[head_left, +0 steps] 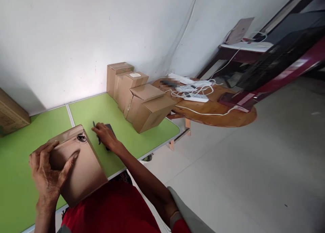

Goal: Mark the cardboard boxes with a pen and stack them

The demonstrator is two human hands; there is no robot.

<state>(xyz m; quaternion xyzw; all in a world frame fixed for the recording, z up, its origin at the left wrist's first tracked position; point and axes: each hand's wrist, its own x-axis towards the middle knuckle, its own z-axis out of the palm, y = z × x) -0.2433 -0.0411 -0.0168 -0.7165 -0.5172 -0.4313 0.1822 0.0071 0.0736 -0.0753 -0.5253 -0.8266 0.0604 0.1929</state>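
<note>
Your left hand (49,167) lies over the cardboard box (85,170), thumb and fingers spread well apart: thumb on the broad face, fingertips at the taped edge. Box sits tilted in your view, at the near edge of the green surface (83,109), its lower end close against your red garment (111,207). A strip of tape (69,134) runs along its far side; at the corner, a ragged black patch (81,137), cut or mark, you cannot tell which. Your right hand (103,134) is just beyond the box, on its right, fingers drawn together and clamped on a slim dark tool (99,140); its kind is unclear, one end showing past the fingertips, the other below the hand. Dark flat phone-like object (110,127) on the surface, partly hidden under your right wrist. Farther off, a row of closed cartons (154,112) near the wall (76,40), sides touching. Another carton (12,112) at the left edge of view. Beyond the row, a rounded wooden surface (233,116) carries white power strips (196,97) and tangled cables (207,85).
</note>
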